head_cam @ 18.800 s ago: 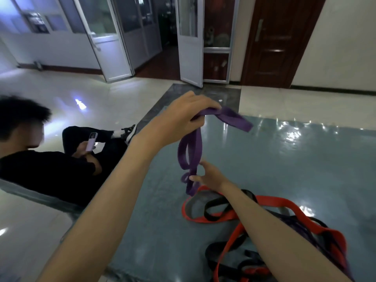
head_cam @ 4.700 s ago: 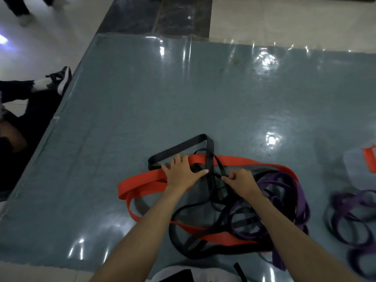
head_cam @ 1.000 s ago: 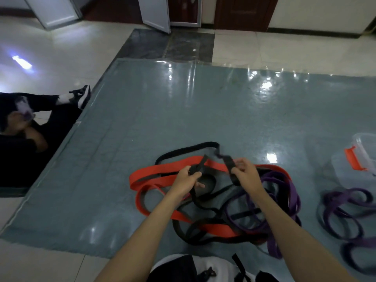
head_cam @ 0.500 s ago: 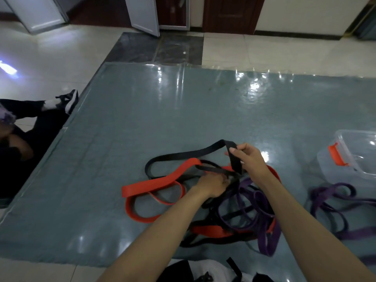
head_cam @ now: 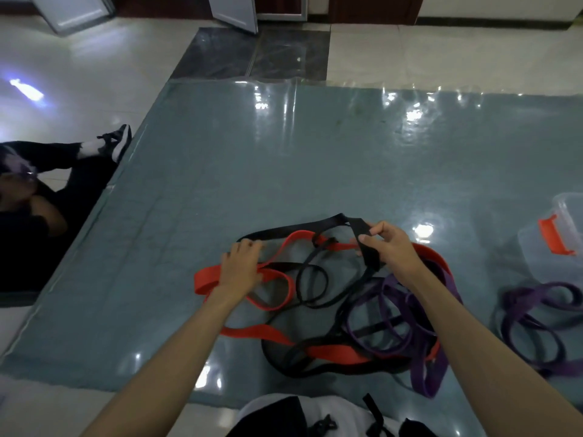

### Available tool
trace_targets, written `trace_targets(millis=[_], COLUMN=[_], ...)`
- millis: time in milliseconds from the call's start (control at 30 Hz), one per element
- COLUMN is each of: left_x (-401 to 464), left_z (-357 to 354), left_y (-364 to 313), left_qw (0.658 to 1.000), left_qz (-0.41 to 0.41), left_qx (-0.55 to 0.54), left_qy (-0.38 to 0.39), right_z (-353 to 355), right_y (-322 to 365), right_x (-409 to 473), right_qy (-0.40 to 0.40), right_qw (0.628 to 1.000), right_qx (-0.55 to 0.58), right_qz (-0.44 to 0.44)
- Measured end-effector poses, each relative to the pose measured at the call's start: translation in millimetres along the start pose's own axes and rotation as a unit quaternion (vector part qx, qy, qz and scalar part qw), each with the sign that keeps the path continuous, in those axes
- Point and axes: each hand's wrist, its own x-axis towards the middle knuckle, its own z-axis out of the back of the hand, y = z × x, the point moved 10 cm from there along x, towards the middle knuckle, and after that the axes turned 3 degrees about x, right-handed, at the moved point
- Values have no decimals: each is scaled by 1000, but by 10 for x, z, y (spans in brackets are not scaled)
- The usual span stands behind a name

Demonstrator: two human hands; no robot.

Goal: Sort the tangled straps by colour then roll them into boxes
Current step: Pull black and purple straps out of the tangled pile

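Straps (head_cam: 331,310) tangled on mat; clear box (head_cam: 561,228), contents unclear; right hand (head_cam: 389,250) gripping black strap (head_cam: 362,241)

clear box (head_cam: 555,234): cut off at right edge | seated person (head_cam: 38,197): cut off at left edge, blurred

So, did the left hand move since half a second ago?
Yes. The left hand went left, away from the black strap pinched by the right hand, onto the red strap.
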Motion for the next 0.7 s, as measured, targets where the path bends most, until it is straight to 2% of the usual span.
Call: trace_targets(millis=[100, 200, 267, 367, 400, 467, 533, 567, 700], left_x=[24, 118, 213, 338, 380, 436, 426, 418, 400], left_z=[-168, -166, -116, 19, 16, -99, -231, -259, -189], left_y=[567, 811, 873, 855, 848, 794, 744, 738, 726], left_qw=[994, 990, 980, 970, 969, 974, 973, 969, 954], left_qz=[97, 117, 117, 116, 119, 112, 106, 111, 124], left_qx=[1, -76, -159, -213, -216, -193, -180, -193, -269], left_qy=[47, 17, -5, -28, -19, 46, 102, 105, 46], right_z=[-102, -203, -247, -293, -290, -251, -285, -332, -592], right_y=[-119, -152, -166, -237, -264, -360, -460, -507, -740], right_x=[79, 90, 78, 42, 31, 37, 27, 14, -54], right_qy=[17, 47, 77, 109, 108, 87, 79, 81, 86], right_qw=[996, 989, 986, 981, 979, 974, 967, 964, 949], right_qx=[86, 123, 118, 67, 42, 7, 9, 13, -4], right_qz=[-32, -64, -89, -147, -168, -208, -241, -254, -302])
